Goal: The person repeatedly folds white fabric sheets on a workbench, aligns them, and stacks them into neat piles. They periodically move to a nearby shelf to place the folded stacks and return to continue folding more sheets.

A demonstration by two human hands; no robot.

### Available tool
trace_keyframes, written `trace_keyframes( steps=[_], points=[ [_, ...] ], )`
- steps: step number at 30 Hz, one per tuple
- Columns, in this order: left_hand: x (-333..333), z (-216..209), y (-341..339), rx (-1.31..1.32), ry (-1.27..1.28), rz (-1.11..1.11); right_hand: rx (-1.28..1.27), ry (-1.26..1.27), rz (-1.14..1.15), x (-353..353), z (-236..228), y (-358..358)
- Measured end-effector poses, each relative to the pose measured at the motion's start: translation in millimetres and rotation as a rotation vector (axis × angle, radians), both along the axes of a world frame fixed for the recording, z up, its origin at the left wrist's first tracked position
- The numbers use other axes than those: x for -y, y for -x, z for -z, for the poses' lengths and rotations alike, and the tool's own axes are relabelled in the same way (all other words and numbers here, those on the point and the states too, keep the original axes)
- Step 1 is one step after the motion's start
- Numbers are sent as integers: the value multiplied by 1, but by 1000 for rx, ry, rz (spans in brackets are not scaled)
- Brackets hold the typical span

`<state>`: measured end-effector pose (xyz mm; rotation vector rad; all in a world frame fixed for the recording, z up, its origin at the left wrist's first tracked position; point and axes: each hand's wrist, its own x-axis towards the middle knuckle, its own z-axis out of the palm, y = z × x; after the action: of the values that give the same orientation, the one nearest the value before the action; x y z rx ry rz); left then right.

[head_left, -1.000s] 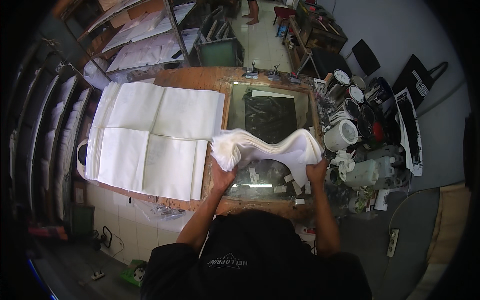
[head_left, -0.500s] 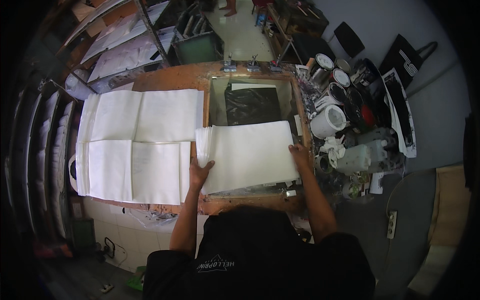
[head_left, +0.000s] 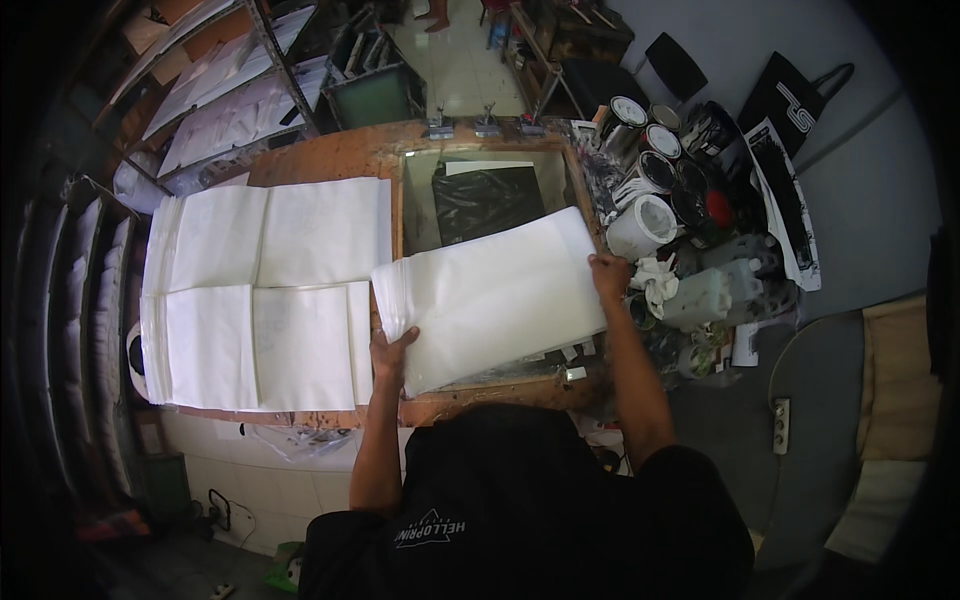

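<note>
Person stands at a wooden work table [head_left: 330, 160], holding a thick stack of white sheets [head_left: 490, 295] over the glass-topped frame [head_left: 480, 185] set into the table's right half. Left hand [head_left: 390, 355] grips the stack's near-left corner, thumb on top, fingers under. Right hand [head_left: 608, 275] clamps the right edge, fingers underneath hidden. Hands well apart, one on each side of the stack. Stack sits tilted, far-right corner higher, its near edge over the frame's near rail.

To the left on the table: four laid-out white sheet piles [head_left: 260, 290], just beside the held stack, edges nearly touching. Right of the frame: open paint cans [head_left: 650, 170], a white tub [head_left: 640, 228] and a rag [head_left: 655, 280], close to the right hand.

Handling judgement: keep both grips level so loose sheets don't fan or slide at the left edge, where layers already show stepped. Keep the right edge away from the ink-stained cans; smudging looks like the main risk.
</note>
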<state>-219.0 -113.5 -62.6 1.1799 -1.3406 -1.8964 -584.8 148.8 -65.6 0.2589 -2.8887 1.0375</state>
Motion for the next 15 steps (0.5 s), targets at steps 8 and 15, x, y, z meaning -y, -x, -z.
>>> trace_keyframes(
  steps=[8,15],
  points=[
    [11,25,-18,133,-2,112,-523,-466,-77,18,-224,3],
    [17,31,-14,80,-42,144,-541,-11,-824,70,-386,-89]
  ],
)
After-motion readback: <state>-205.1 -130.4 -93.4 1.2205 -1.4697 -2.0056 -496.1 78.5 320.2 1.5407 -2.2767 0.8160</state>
